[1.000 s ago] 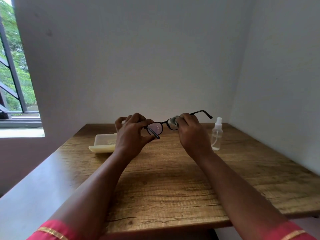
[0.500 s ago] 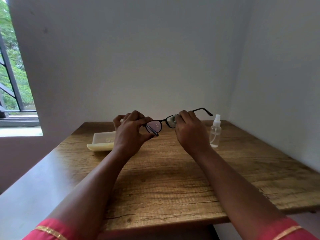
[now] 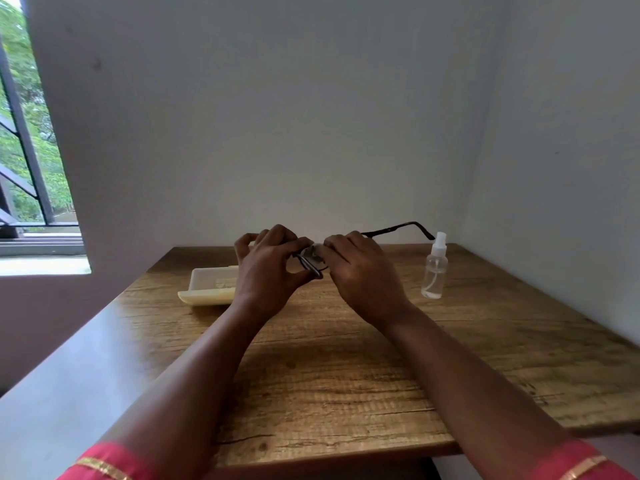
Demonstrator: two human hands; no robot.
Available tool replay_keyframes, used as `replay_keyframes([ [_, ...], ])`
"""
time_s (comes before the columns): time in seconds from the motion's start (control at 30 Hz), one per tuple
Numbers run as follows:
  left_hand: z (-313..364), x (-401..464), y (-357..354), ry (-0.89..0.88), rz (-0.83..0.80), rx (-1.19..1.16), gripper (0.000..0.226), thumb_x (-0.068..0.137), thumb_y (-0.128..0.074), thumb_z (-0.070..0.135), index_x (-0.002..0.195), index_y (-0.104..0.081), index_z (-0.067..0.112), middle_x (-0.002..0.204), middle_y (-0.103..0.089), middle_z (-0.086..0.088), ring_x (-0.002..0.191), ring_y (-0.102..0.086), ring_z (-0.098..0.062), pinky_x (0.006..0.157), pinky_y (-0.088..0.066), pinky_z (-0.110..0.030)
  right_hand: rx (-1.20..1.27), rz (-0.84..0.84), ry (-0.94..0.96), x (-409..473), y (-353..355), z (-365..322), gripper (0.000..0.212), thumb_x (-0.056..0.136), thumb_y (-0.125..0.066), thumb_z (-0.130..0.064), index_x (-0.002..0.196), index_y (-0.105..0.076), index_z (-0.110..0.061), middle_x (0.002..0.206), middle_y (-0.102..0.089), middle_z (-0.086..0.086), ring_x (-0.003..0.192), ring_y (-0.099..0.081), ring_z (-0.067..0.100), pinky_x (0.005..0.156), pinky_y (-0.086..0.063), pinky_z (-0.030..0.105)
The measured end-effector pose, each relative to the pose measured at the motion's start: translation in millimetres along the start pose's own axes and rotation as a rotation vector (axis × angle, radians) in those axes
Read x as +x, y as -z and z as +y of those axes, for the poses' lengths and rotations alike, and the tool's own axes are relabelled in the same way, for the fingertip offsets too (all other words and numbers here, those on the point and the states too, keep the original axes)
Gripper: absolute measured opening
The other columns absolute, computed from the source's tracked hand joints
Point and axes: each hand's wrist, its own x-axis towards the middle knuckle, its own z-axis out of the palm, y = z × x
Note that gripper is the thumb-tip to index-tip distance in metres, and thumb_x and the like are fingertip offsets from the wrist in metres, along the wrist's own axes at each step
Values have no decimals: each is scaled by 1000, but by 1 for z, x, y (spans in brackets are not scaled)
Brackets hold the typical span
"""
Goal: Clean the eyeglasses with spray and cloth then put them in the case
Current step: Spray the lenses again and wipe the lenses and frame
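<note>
My hands have moved closer: my left hand [image 3: 273, 268] pinches the eyeglasses [image 3: 313, 259] above the table [image 3: 346, 375], my right hand [image 3: 360, 268] rubs the other lens, maybe with cloth, so wiping continues

Bare forearms, left sleeve [image 3: 104, 462] and right sleeve [image 3: 575, 462] pinkish-red, each with gold trim band
</note>
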Motion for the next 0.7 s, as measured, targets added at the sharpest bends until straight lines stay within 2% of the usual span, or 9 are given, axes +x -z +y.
replay_keyframes([
  [0.1,-1,0,0,-16,-3,21,39,72,-77,45,107,-71,30,97,-57,9,100,-53,-13,92,-28,-40,26,-13,33,-1,-3,-1,21,85,-59,-6,105,-68,-6,100,-64,9,88,-54,23,74,-46,34],
  [0.23,-3,-1,2,2,3,2,38,72,-78,43,108,-70,32,96,-55,11,101,-51,-12,91,-22,-35,121,-14,99,-4,-5,-4,30,85,-63,0,114,-67,-4,110,-64,10,96,-55,20,77,-45,26],
  [0.37,3,-2,0,-12,-26,1,40,70,-81,37,108,-71,26,98,-59,7,101,-54,-17,92,-27,-41,95,6,112,-4,-6,-6,26,87,-68,-2,113,-66,-3,108,-64,12,94,-57,22,76,-45,28],
  [0.53,4,-1,-1,-2,-22,23,42,70,-80,39,109,-70,26,101,-60,6,102,-54,-16,92,-25,-39,-73,30,56,1,-8,-4,19,85,-68,-7,104,-69,-6,97,-64,9,86,-57,22,71,-45,32],
  [0.63,6,-2,0,-13,-18,30,39,71,-80,38,108,-70,28,100,-59,6,101,-53,-16,93,-24,-39,-56,36,28,1,-6,-5,18,84,-67,-13,101,-68,-8,93,-62,7,84,-55,23,70,-43,33],
  [0.7,6,-2,0,-10,-3,20,37,73,-78,40,107,-70,29,98,-59,7,101,-53,-15,92,-22,-36,-9,30,69,1,-5,-6,21,81,-65,-10,101,-66,-7,93,-62,8,84,-54,23,70,-43,34],
])
